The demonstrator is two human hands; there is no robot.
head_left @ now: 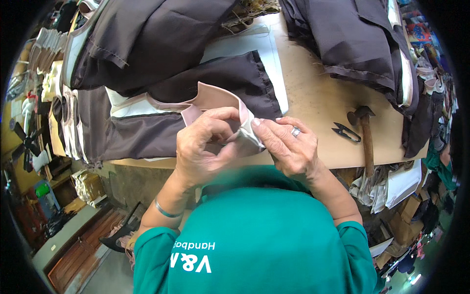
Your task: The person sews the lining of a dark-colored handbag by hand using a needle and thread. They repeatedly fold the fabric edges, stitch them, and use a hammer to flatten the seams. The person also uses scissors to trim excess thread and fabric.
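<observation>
Both of my hands are at a pale pink fabric piece (223, 96) with a white inner edge, raised just over the front edge of the table. My left hand (205, 142) has its fingers curled round the piece from the left, thumb tucked toward its lower end. From the right, my right hand (289, 144), with a ring on one finger, pinches the white folded edge between thumb and fingers. The pink piece trails left over dark brown fabric (137, 134) lying on the table. Part of what lies inside the left hand's grip is hidden.
Piles of dark brown cloth (152, 39) and more brown cloth (342, 44) cover the back of the tan table (313, 98). Right of my hands lie black thread snips (346, 132) and a hammer (366, 139), its wooden handle reaching past the front edge. White sheets (404, 183) hang below.
</observation>
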